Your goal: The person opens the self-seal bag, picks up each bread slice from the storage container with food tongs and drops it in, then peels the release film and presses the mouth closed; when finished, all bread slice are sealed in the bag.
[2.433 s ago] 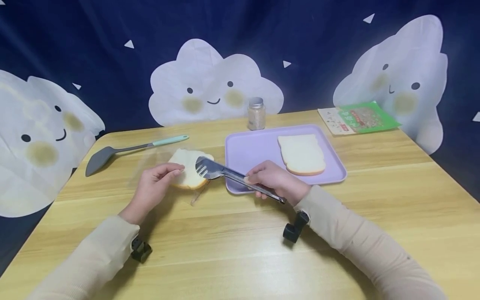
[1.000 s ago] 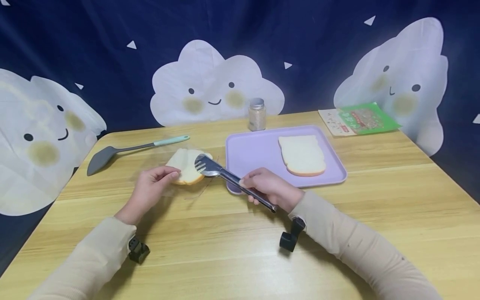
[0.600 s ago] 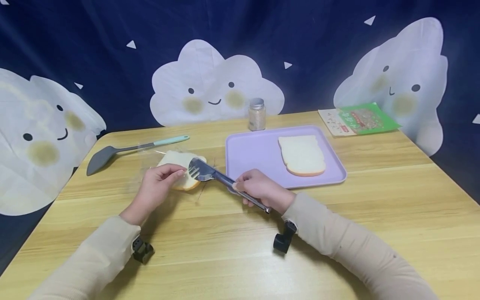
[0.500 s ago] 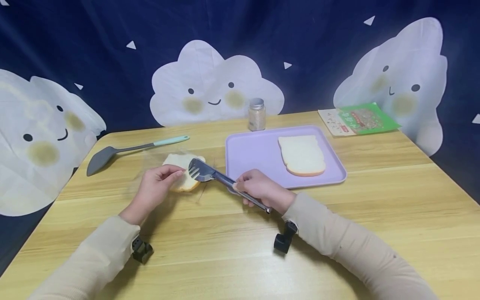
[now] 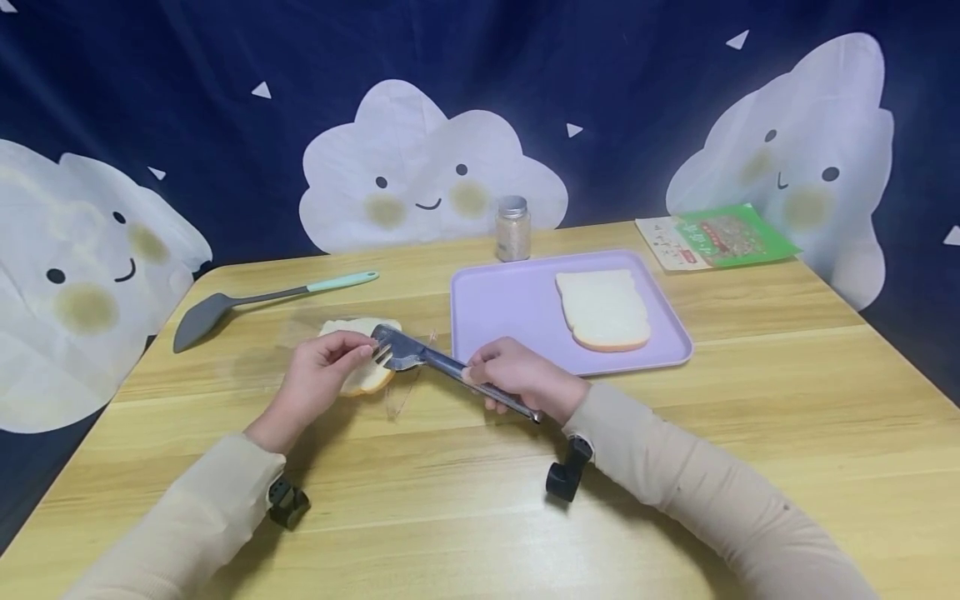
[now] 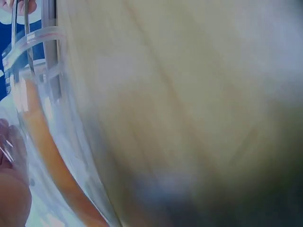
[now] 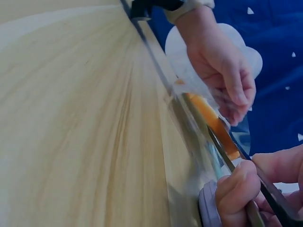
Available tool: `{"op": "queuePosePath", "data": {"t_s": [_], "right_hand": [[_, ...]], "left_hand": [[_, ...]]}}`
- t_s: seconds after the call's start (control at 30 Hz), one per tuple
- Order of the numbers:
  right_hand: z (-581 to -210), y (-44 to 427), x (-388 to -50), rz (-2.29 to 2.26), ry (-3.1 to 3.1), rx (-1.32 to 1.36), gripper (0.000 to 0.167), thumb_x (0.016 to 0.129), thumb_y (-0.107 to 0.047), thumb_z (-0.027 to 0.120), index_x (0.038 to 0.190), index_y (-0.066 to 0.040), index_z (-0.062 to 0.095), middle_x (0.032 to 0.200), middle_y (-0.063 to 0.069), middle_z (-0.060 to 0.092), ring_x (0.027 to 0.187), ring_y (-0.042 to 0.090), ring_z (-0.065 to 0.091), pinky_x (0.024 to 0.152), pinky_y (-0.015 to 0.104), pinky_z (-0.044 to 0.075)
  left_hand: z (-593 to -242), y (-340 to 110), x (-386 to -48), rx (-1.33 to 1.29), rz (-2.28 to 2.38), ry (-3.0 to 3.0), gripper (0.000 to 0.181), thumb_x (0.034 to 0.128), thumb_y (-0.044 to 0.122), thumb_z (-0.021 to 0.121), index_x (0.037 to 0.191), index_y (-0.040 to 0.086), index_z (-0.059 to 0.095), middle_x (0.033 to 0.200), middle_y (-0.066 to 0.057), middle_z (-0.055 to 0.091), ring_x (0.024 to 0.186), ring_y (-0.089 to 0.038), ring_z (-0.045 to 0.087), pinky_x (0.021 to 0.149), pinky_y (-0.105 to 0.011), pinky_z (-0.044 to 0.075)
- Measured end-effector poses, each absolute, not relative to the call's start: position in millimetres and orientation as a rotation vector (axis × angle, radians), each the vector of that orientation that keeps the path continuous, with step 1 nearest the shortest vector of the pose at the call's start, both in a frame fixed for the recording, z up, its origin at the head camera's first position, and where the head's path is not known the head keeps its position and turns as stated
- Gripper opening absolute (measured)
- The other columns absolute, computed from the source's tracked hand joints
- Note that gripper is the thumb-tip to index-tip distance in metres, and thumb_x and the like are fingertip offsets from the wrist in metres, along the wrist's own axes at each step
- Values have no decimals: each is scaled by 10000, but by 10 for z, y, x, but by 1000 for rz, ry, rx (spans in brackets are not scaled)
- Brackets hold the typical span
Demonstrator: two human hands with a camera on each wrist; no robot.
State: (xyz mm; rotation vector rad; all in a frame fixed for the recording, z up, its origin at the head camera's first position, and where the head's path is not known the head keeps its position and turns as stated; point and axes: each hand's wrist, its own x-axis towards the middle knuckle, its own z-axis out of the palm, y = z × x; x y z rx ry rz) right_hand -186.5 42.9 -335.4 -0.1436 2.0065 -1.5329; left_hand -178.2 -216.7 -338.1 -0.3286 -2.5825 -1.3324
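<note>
My left hand (image 5: 318,375) pinches a clear plastic bag (image 6: 78,132) with a slice of bread (image 5: 367,382) in it, above the table. A brown crust (image 6: 52,156) shows through the plastic in the left wrist view. My right hand (image 5: 521,375) holds metal tongs (image 5: 450,367) by their arms, and their fork-like head lies over the slice near my left fingertips. From the right wrist view, the tong arms (image 7: 272,194) run to either side of the slice's edge (image 7: 213,120). How firmly they grip it I cannot tell.
A purple tray (image 5: 495,292) with another bread slice (image 5: 603,308) stands right of the hands. Behind it is a lidded glass jar (image 5: 513,229). A green and white packet (image 5: 720,237) lies back right, a grey spatula (image 5: 262,297) with mint handle back left.
The tongs and my right hand have shifted left, off the tray's edge. The bagged slice has moved a little left and lower, and the tong head now meets my left fingertips.
</note>
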Motion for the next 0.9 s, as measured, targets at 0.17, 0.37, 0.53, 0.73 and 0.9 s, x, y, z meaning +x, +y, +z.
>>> {"op": "queuePosePath", "data": {"t_s": [0.17, 0.37, 0.53, 0.73, 0.9], "right_hand": [[-3379, 480, -1891, -1609, 1864, -88, 197, 912, -57, 503, 1038, 83, 560, 658, 78, 519, 424, 99, 465, 394, 179, 412], [-3367, 427, -1876, -1604, 1901, -85, 196, 905, -58, 519, 1035, 80, 571, 664, 74, 509, 432, 102, 468, 398, 186, 418], [-3363, 356, -1850, -1608, 1930, -82, 197, 907, -51, 506, 1025, 89, 577, 668, 76, 498, 434, 109, 465, 397, 196, 423], [-3371, 378, -1833, -1628, 1862, -62, 202, 917, -57, 491, 1019, 109, 544, 653, 75, 498, 421, 98, 458, 394, 185, 416], [-3362, 418, -1813, -1610, 1842, -67, 230, 927, -65, 473, 1057, 117, 529, 664, 79, 507, 426, 100, 462, 399, 181, 417]], "left_hand": [[-3391, -2237, -1759, -316, -1287, -2582, 101, 866, 23, 620, 919, -39, 679, 842, -166, 680, 736, 39, 512, 624, -110, 435], [-3388, -2198, -1753, -399, -1386, -2547, 122, 874, 36, 615, 940, -47, 675, 846, -152, 687, 769, 39, 533, 650, -113, 439], [-3373, -2126, -1720, -426, -1508, -2523, 144, 881, 36, 606, 962, -66, 665, 866, -198, 685, 774, 35, 564, 647, -127, 462], [-3393, -2150, -1712, -306, -1371, -2587, 135, 877, 55, 618, 952, -43, 673, 860, -154, 683, 739, 24, 519, 631, -132, 443], [-3406, -2202, -1719, -256, -1346, -2569, 139, 880, 76, 621, 926, -44, 676, 819, -141, 675, 696, -1, 490, 598, -145, 417]]}}
